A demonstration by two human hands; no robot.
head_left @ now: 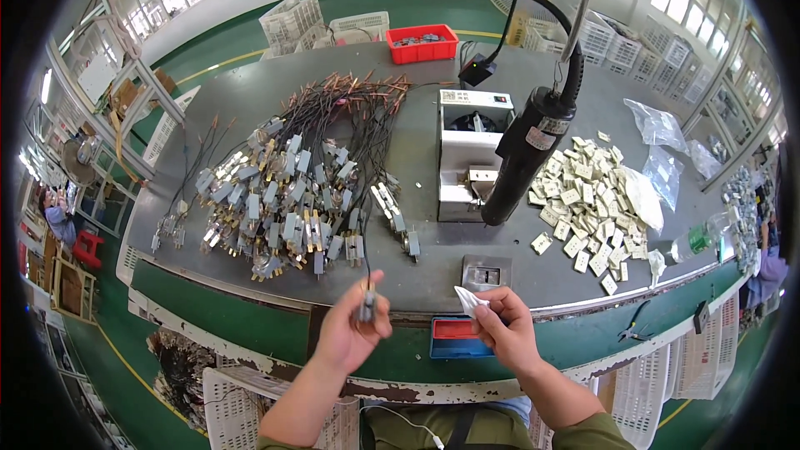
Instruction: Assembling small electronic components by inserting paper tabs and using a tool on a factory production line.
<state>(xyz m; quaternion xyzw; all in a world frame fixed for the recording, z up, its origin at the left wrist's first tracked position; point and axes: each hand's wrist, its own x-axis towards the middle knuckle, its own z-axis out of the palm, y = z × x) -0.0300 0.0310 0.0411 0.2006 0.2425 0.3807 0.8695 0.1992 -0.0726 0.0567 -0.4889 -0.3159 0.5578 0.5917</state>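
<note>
Two bare hands work apart above the near edge of a long dark-grey table [400, 300], the forearms cut off below. Left hand [343, 337] curls its fingers around a small grey part with metal terminals [367, 307]; it is blurred and partly covered, and a thin black wire rises from it toward the heap behind, where I lose its far end. Right hand [510, 333] pinches a crumpled white piece [468, 300] between thumb and fingers, near a small square metal block [487, 272] on the table; whether the piece is cloth, paper or plastic, and whether it covers anything, I cannot tell.

One black cylindrical power tool [525, 158] hangs from above, hiding part of one boxy white and black machine [454, 154]. Below the table edge, one shallow blue and red box [462, 348] is partly hidden by the right hand.

Two heaps lie on the table: at left, grey blocks with black, copper-tipped wires [275, 200]; at right, flat cream-coloured rectangular pieces [592, 208]. Both overlap too much to count, though each holds dozens. Beyond them I count one red plastic bin [423, 53], its contents too small to make out. One pair of pliers [635, 327] rests at the right front, and at least two clear plastic bags [658, 127] lie at far right.
</note>
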